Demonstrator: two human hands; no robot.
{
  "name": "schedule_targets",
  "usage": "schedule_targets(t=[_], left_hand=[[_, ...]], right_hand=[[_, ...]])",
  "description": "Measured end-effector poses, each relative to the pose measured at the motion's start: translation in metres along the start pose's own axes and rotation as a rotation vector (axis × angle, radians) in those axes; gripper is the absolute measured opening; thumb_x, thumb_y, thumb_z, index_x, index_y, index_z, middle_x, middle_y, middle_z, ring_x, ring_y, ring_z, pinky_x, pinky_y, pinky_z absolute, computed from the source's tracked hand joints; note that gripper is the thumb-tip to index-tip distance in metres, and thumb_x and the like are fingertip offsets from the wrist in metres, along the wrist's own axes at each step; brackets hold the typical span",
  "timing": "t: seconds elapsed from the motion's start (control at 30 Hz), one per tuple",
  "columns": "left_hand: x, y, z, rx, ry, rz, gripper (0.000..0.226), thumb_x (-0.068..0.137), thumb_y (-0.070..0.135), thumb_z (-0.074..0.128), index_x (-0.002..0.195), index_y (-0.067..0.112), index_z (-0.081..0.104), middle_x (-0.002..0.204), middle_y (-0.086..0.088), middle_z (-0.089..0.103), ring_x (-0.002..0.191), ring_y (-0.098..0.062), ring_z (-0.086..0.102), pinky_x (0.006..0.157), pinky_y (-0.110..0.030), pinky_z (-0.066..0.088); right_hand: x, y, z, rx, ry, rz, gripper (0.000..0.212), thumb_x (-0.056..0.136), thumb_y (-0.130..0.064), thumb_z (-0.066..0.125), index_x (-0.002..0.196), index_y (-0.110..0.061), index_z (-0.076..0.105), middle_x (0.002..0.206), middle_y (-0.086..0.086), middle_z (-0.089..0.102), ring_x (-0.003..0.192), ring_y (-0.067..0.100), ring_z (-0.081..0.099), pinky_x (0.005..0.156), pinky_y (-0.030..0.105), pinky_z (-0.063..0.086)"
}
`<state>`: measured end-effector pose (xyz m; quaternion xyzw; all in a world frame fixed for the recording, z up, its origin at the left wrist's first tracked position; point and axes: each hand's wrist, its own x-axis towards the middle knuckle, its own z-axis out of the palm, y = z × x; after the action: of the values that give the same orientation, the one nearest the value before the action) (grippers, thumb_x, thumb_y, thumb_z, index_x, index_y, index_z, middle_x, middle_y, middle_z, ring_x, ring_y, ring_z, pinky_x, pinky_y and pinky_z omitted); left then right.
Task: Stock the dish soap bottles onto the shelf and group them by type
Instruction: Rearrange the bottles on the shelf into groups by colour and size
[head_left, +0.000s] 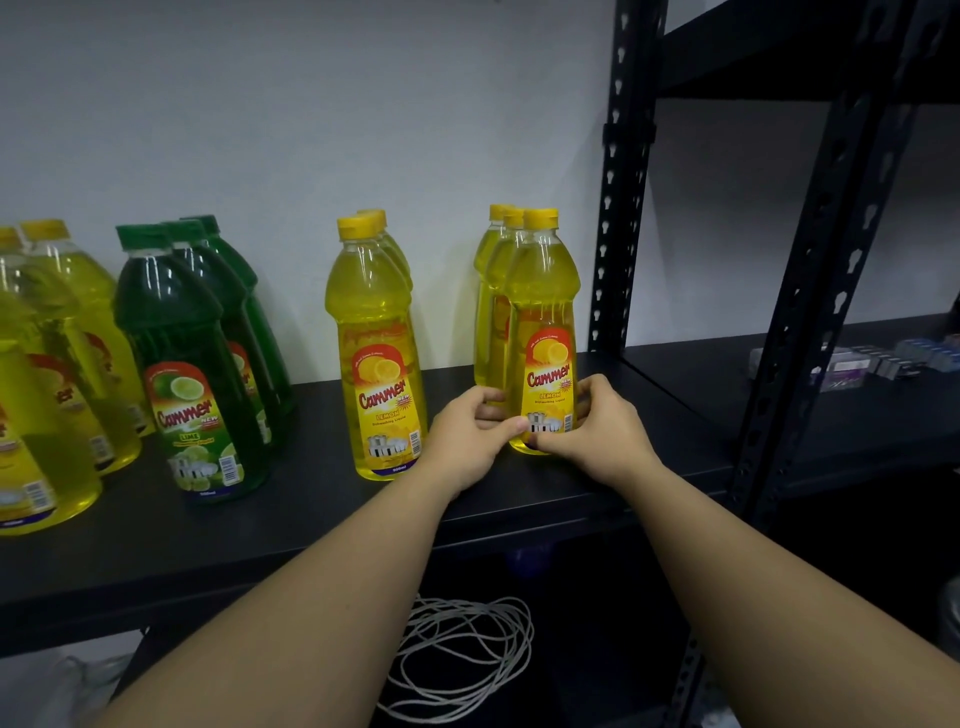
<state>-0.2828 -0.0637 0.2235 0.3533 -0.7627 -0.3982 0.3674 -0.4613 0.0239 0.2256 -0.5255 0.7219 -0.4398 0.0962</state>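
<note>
On the black shelf (322, 525) stand rows of dish soap bottles. At the right, a row of three yellow lemon bottles runs back from the front one (543, 312). My left hand (470, 441) and my right hand (597, 426) both grip the base of that front bottle from either side. Left of it is a row of two yellow lemon bottles (376, 353). Further left stands a row of three green lime bottles (182, 364). At the far left edge are several larger yellow bottles (62, 374).
A black perforated upright (621, 171) bounds the shelf on the right. A second shelf unit beyond it holds small boxes (883, 358). Coiled white cable (467, 654) lies on the level below. The white wall is close behind the bottles.
</note>
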Motion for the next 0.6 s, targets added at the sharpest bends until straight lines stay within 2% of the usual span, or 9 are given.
schedule_targets(t=[0.17,0.33,0.47,0.6], left_hand=[[-0.003,0.003,0.001,0.061,0.011,0.011,0.055,0.092,0.032,0.077,0.141,0.018,0.056,0.121,0.005,0.07,0.097,-0.003,0.068,0.082,-0.021,0.056],[-0.007,0.008,0.001,0.138,0.017,-0.002,0.057,0.091,0.033,0.078,0.141,0.017,0.056,0.126,0.001,0.071,0.098,-0.005,0.068,0.081,-0.019,0.054],[-0.012,0.013,0.001,0.167,0.038,-0.009,0.055,0.092,0.031,0.077,0.141,0.015,0.058,0.126,-0.002,0.071,0.096,-0.007,0.067,0.083,-0.021,0.054],[-0.013,0.014,0.002,0.18,0.047,-0.028,0.054,0.092,0.032,0.078,0.14,0.015,0.058,0.126,-0.002,0.071,0.105,-0.013,0.069,0.094,-0.034,0.059]], right_hand=[[0.002,0.002,0.001,-0.003,-0.013,-0.005,0.087,0.057,-0.06,0.091,0.125,-0.029,0.046,0.118,-0.006,0.063,0.1,0.009,0.065,0.085,0.037,0.062],[0.0,-0.001,-0.001,-0.009,-0.025,-0.007,0.086,0.059,-0.06,0.092,0.123,-0.027,0.046,0.119,-0.004,0.063,0.103,0.01,0.065,0.084,0.035,0.06],[-0.003,-0.005,-0.004,-0.026,-0.034,0.007,0.08,0.063,-0.052,0.095,0.119,-0.023,0.045,0.116,-0.003,0.063,0.099,0.01,0.064,0.075,0.026,0.055],[-0.003,-0.003,-0.004,-0.026,-0.021,0.023,0.079,0.062,-0.049,0.096,0.119,-0.021,0.048,0.114,-0.003,0.065,0.097,0.009,0.065,0.072,0.024,0.053]])
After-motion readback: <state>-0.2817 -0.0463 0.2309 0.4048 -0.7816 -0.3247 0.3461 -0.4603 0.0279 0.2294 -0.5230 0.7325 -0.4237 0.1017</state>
